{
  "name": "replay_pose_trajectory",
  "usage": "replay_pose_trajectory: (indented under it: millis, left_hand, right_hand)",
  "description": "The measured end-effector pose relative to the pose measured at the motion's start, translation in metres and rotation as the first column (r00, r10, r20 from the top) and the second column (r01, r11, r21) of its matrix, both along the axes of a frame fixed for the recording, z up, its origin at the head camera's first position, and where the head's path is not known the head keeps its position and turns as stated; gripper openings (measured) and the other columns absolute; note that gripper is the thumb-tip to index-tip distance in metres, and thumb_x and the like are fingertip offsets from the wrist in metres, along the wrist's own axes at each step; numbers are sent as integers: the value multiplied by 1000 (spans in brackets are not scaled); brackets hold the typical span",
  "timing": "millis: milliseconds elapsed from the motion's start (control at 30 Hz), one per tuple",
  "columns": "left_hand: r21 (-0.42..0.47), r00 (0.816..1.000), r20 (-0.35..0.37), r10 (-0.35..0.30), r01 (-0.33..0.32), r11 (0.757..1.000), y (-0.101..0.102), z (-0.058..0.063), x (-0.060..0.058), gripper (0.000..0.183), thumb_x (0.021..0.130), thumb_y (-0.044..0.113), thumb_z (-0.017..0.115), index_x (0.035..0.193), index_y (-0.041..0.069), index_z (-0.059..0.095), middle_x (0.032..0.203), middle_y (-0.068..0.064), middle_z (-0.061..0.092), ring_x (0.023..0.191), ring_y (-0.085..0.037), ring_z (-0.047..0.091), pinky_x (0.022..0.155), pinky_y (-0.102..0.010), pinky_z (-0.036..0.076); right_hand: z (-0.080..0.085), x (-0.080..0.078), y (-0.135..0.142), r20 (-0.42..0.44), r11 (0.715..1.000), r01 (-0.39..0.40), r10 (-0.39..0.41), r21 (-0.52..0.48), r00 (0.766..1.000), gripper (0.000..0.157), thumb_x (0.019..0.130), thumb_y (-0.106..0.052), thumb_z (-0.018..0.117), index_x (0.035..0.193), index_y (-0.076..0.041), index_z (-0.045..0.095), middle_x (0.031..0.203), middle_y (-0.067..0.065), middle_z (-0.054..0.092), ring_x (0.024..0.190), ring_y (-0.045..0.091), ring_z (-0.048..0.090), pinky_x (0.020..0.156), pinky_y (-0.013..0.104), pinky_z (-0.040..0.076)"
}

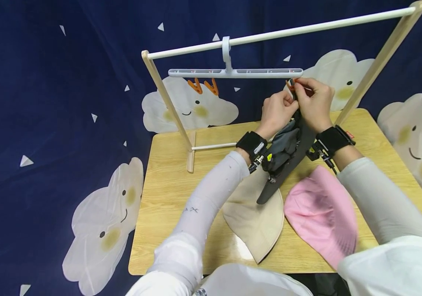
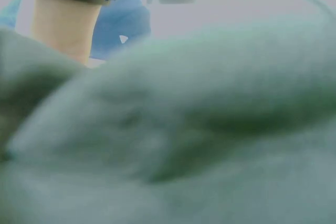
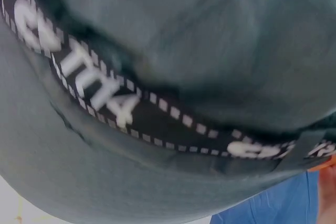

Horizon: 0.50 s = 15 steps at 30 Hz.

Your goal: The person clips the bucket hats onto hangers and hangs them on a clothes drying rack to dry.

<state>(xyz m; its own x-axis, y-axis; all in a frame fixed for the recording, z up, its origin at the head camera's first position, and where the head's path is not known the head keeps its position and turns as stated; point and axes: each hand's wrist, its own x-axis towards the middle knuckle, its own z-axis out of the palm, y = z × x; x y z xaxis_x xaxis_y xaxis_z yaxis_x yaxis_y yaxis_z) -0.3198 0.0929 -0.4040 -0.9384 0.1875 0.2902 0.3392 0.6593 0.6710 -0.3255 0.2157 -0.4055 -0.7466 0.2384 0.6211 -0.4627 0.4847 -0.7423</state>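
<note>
A dark grey bucket hat hangs down from both hands under the right end of a white hanger. My left hand pinches the hat's upper edge. Close beside it, my right hand pinches an orange clip at that same edge, just below the hanger bar. In the right wrist view the hat's inner black band with white lettering shows, and the clip's orange tip appears by a finger. Blurred grey cloth fills most of the left wrist view.
The hanger hooks over the white rod of a wooden rack. Two more orange clips hang from its left half. On the wooden table lie a beige hat and a pink hat, both below my forearms.
</note>
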Motion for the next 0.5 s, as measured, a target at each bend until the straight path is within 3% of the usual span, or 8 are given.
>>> replay_pose_trajectory:
  millis: [133, 300, 500]
  left_hand:
    - [-16, 1000, 11, 9, -9, 1000, 5, -1, -1, 13, 99, 30, 72, 90, 20, 70, 81, 15, 72, 82, 0, 66, 69, -17, 47]
    - [-7, 1000, 8, 15, -15, 1000, 4, -3, -1, 18, 100, 35, 72, 90, 20, 69, 80, 14, 71, 79, 0, 65, 69, -17, 47]
    - [-15, 1000, 17, 12, -12, 1000, 2, -5, -4, 20, 100, 36, 71, 90, 20, 68, 78, 13, 70, 77, -1, 64, 68, -19, 46]
  right_hand:
    - [-4, 2, 5, 0, 999, 22, -22, 30, 1000, 22, 101, -5, 62, 112, -2, 81, 110, 14, 78, 84, -14, 63, 78, 8, 50]
    - [-2, 7, 4, 36, 999, 15, -17, 49, 999, 29, 102, -1, 55, 117, -4, 80, 113, 12, 78, 84, -9, 63, 73, 11, 44]
    - [-1, 10, 6, 90, 999, -10, 6, 52, 996, 33, 100, -1, 54, 122, -5, 78, 119, 13, 76, 97, -4, 63, 86, 13, 43]
